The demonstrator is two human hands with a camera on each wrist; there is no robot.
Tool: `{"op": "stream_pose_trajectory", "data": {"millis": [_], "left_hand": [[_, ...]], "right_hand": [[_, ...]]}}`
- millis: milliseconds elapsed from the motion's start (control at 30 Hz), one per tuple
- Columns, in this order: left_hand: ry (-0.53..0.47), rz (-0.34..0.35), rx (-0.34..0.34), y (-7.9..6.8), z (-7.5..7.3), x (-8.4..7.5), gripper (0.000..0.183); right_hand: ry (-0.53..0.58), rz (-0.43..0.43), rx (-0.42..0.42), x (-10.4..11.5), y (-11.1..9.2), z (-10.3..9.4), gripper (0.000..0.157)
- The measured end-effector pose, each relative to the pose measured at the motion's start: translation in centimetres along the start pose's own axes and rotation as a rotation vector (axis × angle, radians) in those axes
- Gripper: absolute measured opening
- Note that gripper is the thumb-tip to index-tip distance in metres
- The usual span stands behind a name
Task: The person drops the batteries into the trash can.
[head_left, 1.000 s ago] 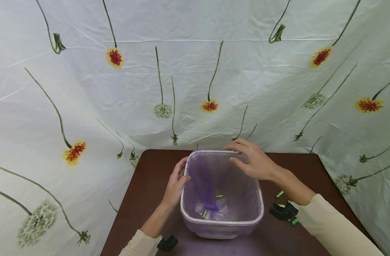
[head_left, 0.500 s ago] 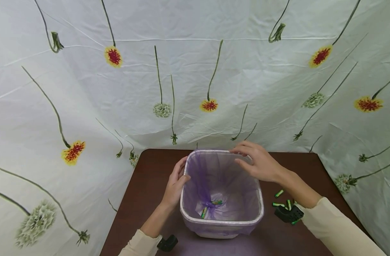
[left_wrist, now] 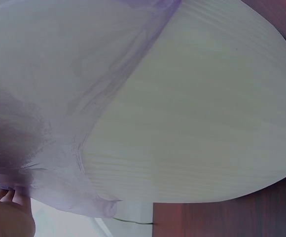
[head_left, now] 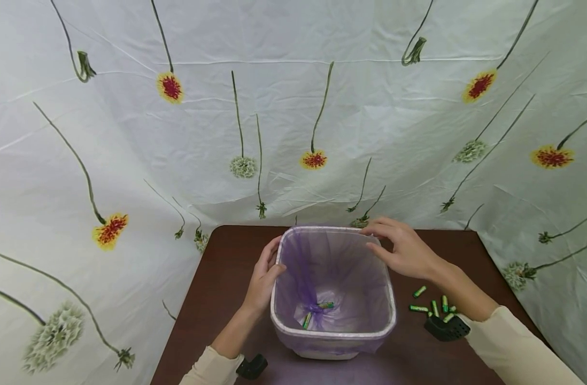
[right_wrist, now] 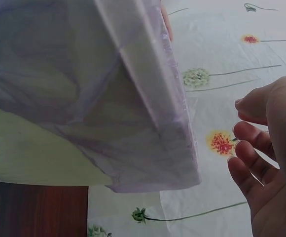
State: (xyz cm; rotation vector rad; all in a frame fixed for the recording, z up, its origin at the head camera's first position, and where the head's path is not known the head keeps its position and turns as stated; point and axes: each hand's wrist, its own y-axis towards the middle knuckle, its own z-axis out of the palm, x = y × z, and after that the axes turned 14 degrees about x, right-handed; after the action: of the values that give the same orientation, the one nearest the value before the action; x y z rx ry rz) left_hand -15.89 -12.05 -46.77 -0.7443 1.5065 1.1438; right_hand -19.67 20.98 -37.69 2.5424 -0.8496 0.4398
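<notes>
A pale bin [head_left: 324,354] stands upright on the table, lined with a thin purple bin bag [head_left: 358,267] folded over its rim. My left hand [head_left: 263,275] holds the bin's left rim, thumb over the edge and fingers outside. In the left wrist view, the bag covers the upper part of the bin's wall [left_wrist: 207,108]. My right hand [head_left: 401,248] hovers by the far right corner of the rim. In the right wrist view the right hand [right_wrist: 268,153] has loosely bent fingers, holds nothing and is apart from the bag [right_wrist: 148,153]. Two green batteries [head_left: 325,305] lie inside the bin.
Several more green batteries [head_left: 418,308] lie on the dark brown table [head_left: 236,256] to the right of the bin, some partly behind the black wrist camera [head_left: 446,328]. A white flowered cloth [head_left: 284,107] hangs behind the table and at both sides.
My right hand has moved right and slightly nearer along the bin's far rim. One battery inside the bin has shifted nearer the other. More table batteries show. The left hand has stayed put.
</notes>
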Motion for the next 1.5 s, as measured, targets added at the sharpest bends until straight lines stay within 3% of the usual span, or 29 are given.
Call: {"op": "stream_pose_trajectory", "data": {"millis": [700, 1500], "left_hand": [[-0.02, 0.001, -0.017, 0.2, -0.2, 0.0, 0.064], [-0.033, -0.01, -0.015, 0.1, 0.2, 0.1, 0.065]], "right_hand": [[-0.017, 0.1, -0.058, -2.2, -3.7, -0.1, 0.026], [-0.002, 0.269, -0.129, -4.1, -8.6, 2.4, 0.024]]}}
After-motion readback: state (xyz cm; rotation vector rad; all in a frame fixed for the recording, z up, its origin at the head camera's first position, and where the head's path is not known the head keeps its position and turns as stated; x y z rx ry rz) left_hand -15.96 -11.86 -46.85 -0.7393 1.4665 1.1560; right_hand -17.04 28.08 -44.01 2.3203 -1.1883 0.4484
